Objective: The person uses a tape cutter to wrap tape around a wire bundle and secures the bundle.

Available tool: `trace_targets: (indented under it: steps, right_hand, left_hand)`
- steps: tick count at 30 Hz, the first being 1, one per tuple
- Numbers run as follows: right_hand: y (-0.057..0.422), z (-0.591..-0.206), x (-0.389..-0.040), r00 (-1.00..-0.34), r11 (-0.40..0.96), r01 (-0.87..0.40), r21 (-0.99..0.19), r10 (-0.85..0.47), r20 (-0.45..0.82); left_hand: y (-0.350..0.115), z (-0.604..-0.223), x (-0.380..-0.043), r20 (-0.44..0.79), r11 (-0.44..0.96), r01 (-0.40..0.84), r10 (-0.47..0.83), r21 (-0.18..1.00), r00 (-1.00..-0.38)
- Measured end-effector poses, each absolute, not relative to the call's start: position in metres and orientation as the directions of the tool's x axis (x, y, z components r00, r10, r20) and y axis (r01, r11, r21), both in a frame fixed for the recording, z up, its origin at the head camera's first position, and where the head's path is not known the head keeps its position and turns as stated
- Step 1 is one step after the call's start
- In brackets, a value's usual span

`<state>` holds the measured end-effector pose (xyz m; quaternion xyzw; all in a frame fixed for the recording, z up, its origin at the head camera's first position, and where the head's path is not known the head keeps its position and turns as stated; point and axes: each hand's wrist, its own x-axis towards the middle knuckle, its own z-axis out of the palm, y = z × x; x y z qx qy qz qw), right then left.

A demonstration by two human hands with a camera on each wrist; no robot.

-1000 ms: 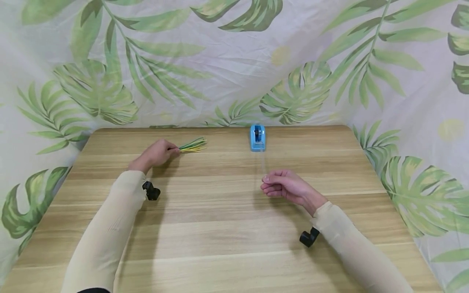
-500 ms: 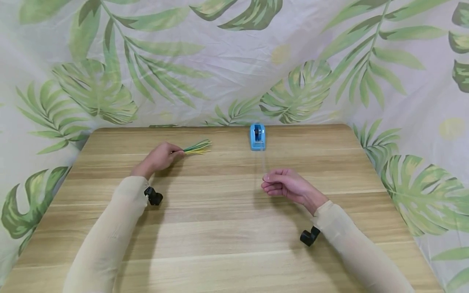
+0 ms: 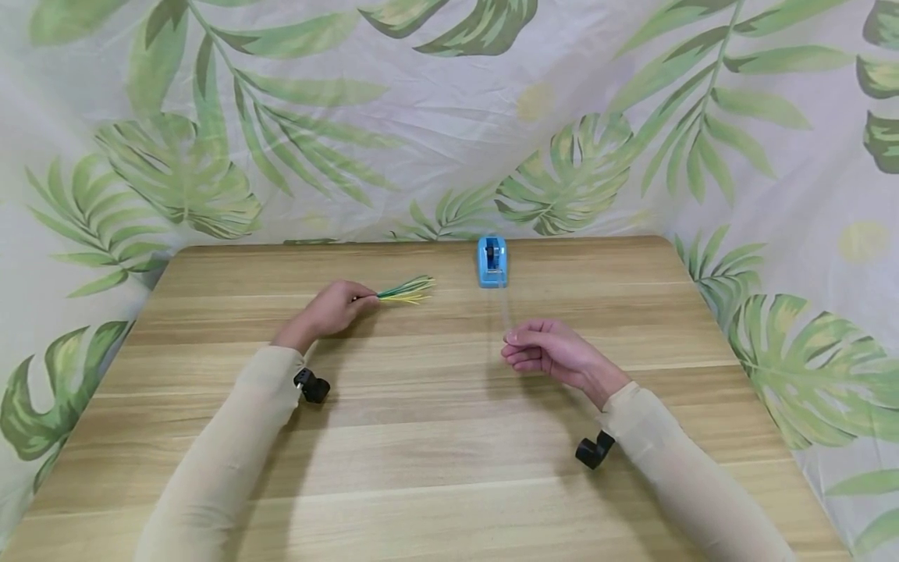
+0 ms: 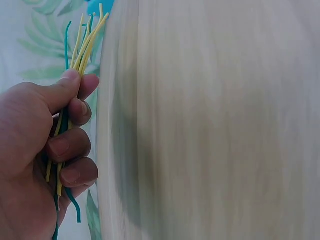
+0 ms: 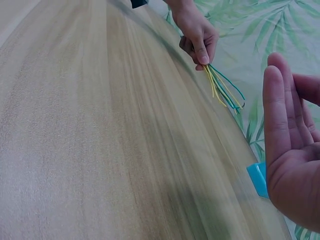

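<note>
My left hand [image 3: 330, 308] grips a bundle of thin green and yellow wires [image 3: 406, 292], its loose ends pointing right toward the tape dispenser. In the left wrist view, the thumb and curled fingers close round the wires [image 4: 85, 47], and some ends hang out below the palm. A blue tape dispenser [image 3: 492, 261] stands near the table's back edge. From it a clear strip of tape [image 3: 504, 308] runs forward to my right hand [image 3: 555, 355], which pinches its end between thumb and index finger. In the right wrist view, part of the dispenser [image 5: 257, 179] is hidden behind that hand.
A wood-grain table [image 3: 421, 437] lies under both hands. Behind it hangs a leaf-patterned cloth [image 3: 421, 125], close to the back edge. Each wrist carries a small black camera mount, the left one [image 3: 312, 385] and the right one [image 3: 595, 450].
My left hand has moved right and slightly nearer with the wires, closer to the tape strip. The right hand stays nearly still, holding the tape end.
</note>
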<state>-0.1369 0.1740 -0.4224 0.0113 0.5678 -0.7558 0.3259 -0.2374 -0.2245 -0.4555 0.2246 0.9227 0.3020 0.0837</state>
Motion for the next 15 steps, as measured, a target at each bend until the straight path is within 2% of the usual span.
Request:
trace_targets:
  steps: [8,15]
  right_hand:
    - [0.177,-0.42,-0.137,-0.798,-0.168,0.496,-0.852,-0.475,-0.371]
    - [0.179,-0.419,-0.137,-0.807,-0.185,0.492,-0.851,-0.464,-0.365]
  left_hand:
    - [-0.196,-0.455,-0.23,0.005,0.661,0.404,0.517,0.632,-0.856]
    - [-0.165,-0.455,-0.224,0.042,0.629,0.474,0.574,0.616,-0.818]
